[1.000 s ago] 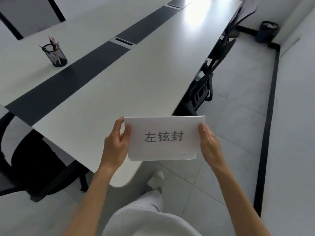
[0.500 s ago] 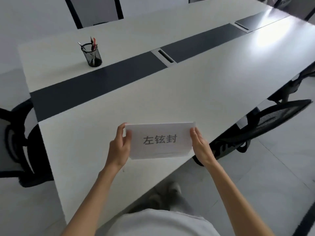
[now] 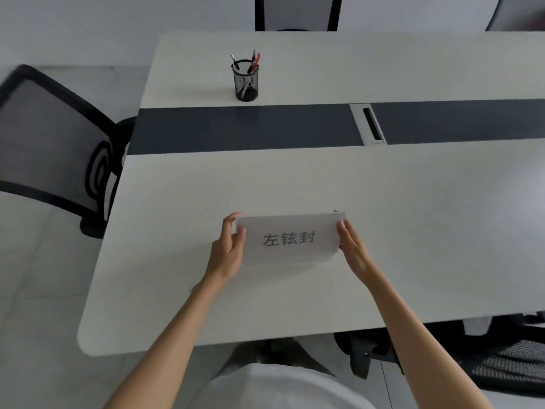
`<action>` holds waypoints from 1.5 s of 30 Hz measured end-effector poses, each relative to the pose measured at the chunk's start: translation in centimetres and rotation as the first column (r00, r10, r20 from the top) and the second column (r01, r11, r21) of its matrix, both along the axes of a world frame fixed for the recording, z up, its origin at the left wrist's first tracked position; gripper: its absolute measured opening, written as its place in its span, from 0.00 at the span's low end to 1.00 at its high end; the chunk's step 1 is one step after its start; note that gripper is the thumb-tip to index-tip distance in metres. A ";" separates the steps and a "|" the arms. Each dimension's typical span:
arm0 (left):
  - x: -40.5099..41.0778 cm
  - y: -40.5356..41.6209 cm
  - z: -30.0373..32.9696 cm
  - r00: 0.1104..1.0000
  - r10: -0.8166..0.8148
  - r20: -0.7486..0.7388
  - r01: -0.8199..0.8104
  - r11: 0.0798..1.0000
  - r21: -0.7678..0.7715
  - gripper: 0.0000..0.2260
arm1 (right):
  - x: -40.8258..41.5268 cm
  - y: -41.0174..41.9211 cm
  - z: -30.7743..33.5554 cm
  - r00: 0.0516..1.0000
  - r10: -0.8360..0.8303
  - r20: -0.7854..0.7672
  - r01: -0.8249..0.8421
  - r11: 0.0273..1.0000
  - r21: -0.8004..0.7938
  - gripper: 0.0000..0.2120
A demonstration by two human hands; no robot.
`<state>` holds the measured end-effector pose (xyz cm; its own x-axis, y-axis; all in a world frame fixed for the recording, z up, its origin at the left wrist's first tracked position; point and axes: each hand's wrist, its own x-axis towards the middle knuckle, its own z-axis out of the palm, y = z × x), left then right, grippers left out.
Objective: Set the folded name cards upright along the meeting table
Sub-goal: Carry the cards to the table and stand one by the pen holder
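A white folded name card [image 3: 290, 237] with three grey printed characters faces me above the near half of the white meeting table [image 3: 182, 276]. My left hand [image 3: 228, 250] pinches its left edge and my right hand [image 3: 352, 247] grips its right edge. Whether the card's lower edge touches the tabletop I cannot tell; more paper layers show under it.
A black mesh pen cup [image 3: 246, 81] with pens stands on the far half, beyond the dark centre strip [image 3: 236, 128] with a cable slot [image 3: 371, 125]. Black mesh chairs sit at the table's left end [image 3: 50, 143], far side [image 3: 296, 11] and near right [image 3: 501, 358].
My view has swung left to face the table's end squarely. The card, held by both hands, has come from beside the table edge to over the near tabletop.
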<state>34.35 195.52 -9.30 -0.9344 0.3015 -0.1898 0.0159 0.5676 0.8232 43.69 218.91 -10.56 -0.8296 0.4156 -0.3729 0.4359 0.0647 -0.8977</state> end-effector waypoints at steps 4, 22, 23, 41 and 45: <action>-0.3 0.7 -1.3 0.999 -0.044 -0.003 0.045 0.999 0.018 0.11 | -0.7 0.6 1.3 1.000 0.002 -0.012 -0.001 0.996 0.087 0.22; -3.6 1.0 0.8 0.956 -0.132 -0.261 0.141 0.990 0.019 0.13 | -4.0 3.3 5.0 0.863 0.473 0.178 -0.460 0.589 0.664 0.18; -3.6 0.9 1.0 0.958 -0.129 -0.255 0.141 0.990 0.028 0.13 | -4.0 3.3 5.1 0.869 0.468 0.162 -0.447 0.603 0.661 0.17; -9.1 -8.7 10.8 0.935 0.271 -0.229 -0.106 0.829 0.549 0.12 | -10.9 -7.4 13.7 0.852 0.430 -0.299 -0.204 0.798 0.567 0.12; -10.2 -14.9 10.9 0.917 0.364 -0.166 -0.178 0.742 0.646 0.11 | -12.5 -14.3 13.0 0.830 0.296 -0.473 -0.103 0.914 0.392 0.13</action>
